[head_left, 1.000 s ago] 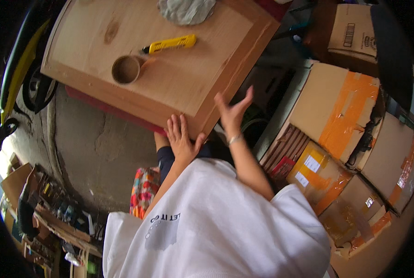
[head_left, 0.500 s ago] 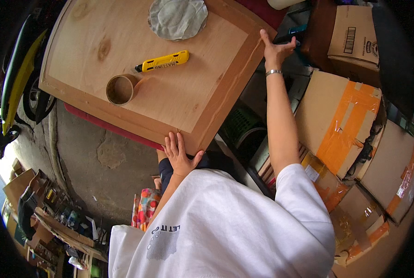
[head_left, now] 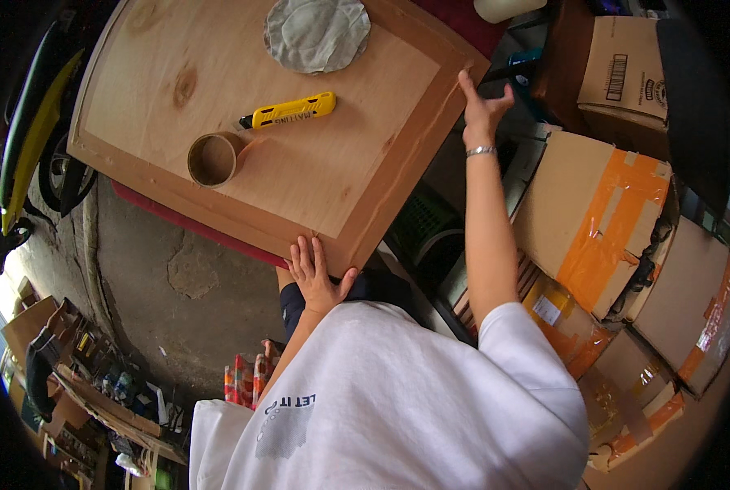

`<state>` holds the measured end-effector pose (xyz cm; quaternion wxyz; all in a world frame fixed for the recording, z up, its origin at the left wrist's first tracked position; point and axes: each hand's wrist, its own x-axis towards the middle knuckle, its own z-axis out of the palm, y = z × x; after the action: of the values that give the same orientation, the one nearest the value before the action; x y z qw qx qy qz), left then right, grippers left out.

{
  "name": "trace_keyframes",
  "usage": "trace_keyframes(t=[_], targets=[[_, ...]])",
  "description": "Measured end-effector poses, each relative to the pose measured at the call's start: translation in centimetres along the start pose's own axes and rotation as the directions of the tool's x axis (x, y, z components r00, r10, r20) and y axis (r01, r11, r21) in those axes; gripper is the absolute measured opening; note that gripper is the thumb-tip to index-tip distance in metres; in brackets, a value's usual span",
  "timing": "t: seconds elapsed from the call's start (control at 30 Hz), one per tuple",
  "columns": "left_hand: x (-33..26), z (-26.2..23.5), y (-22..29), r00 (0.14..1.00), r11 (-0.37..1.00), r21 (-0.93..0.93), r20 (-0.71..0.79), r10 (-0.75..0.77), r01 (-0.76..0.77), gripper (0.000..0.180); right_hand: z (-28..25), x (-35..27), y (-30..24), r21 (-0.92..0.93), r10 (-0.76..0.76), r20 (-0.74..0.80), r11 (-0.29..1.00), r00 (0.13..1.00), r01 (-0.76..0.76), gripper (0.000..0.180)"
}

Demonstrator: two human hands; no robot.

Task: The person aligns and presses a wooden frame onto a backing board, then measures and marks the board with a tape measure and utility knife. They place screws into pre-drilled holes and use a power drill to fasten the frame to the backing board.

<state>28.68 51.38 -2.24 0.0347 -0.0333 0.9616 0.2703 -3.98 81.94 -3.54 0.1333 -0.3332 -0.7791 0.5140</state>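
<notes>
Head view: my left hand (head_left: 316, 276) lies open on the desk (head_left: 357, 175) corner; right hand (head_left: 481, 110) open at its far edge, orange-taped cardboard boxes (head_left: 598, 220) just beyond it.

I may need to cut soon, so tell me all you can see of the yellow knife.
The knife is a slim yellow utility cutter, plastic by its look, with dark lettering along its side. It lies flat and slanted on the wooden board, its grey tip toward the tape roll, just short of it. Neither hand touches it.
</notes>
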Motion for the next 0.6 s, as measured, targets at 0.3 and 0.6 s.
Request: trace_keyframes(t=[0.3,0.6], targets=[[0.1,0.1,-0.2,0.999,1.000,-0.001,-0.035,0.030,-0.030,0.094,-0.1,6.8,-1.7,-0.126,-0.066,0.023,0.990,0.998,0.068,0.110],[0.0,0.7,-0.5,0.997,0.999,0.001,-0.068,0.048,-0.048,0.091,-1.2,-0.1,0.2,0.098,0.063,0.086,0.993,0.994,-0.071,0.099]])
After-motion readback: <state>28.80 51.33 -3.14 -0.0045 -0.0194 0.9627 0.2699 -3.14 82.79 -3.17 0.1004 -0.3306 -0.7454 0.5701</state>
